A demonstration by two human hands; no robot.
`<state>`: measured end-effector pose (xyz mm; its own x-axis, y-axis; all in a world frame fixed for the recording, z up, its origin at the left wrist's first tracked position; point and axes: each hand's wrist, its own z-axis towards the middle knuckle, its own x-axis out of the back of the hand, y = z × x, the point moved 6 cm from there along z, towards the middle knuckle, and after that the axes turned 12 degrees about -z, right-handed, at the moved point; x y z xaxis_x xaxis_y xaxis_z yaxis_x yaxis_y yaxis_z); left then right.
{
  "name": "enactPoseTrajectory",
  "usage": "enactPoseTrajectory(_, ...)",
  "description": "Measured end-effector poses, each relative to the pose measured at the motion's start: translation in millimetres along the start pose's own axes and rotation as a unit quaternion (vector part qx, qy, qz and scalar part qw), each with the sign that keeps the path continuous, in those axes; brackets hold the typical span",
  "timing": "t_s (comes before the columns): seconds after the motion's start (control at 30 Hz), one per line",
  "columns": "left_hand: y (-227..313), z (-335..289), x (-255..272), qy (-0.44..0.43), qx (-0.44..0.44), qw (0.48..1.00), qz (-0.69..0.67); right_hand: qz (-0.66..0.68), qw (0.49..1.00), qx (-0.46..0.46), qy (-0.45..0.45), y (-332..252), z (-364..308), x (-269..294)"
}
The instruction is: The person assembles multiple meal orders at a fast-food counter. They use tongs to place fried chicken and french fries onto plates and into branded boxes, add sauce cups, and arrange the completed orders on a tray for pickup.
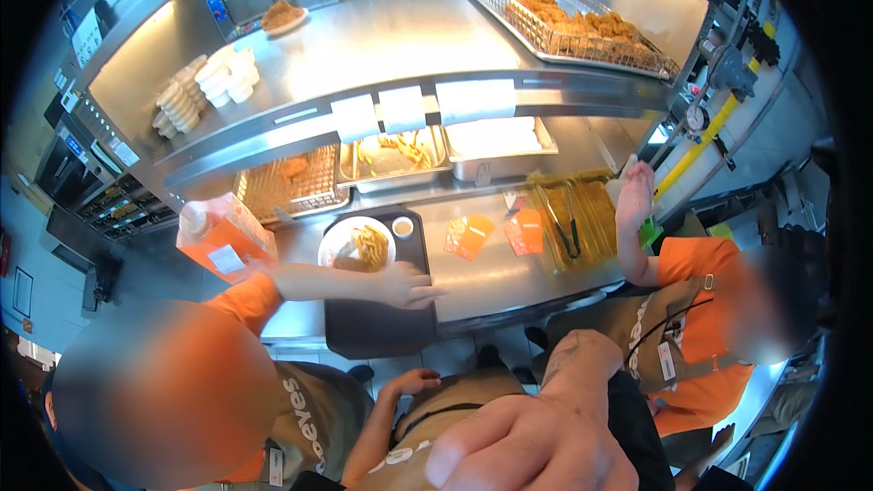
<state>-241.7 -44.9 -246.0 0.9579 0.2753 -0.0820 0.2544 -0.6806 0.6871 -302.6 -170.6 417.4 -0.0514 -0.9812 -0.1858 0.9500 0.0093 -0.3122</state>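
Note:
My right hand [523, 444] is raised close to the camera at the bottom middle. I see its back, with the fingers loosely bent and pointing left; its palm side is hidden and its lower part is cut off by the frame edge. My left hand is out of sight. Beyond it a steel counter [496, 277] carries a black tray [377, 323] with a white plate of fries [356, 244] and a small sauce cup [403, 227]. A co-worker in orange on the left rests a hand [406, 287] on that tray. A second co-worker on the right holds a hand [634, 195] up.
Two orange packets [468, 236] and black tongs [568, 221] over a yellow bin lie on the counter. An orange carton [223, 236] stands at left. Pans of fries [396, 156] sit under the shelf. The upper shelf holds a wire tray of fried chicken [582, 25] and stacked white cups [205, 82].

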Motion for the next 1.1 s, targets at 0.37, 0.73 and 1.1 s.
enactPoseTrajectory(0.37, 63.4, -14.3, 5.6, -0.047, -0.022, 0.989, -0.139, -0.051, 0.877, -0.374, -0.296, 175.9, -169.6, 91.4)
enactPoseTrajectory(0.73, 69.8, -34.4, 156.4, 0.415, -0.123, 0.672, -0.601, -0.323, 0.648, -0.647, -0.241, 314.6, -510.7, 313.2)
enactPoseTrajectory(1.1, 66.8, -23.1, 169.6, 0.473, -0.062, 0.755, -0.451, -0.018, 0.517, -0.783, -0.346, 220.5, -571.9, 341.6)
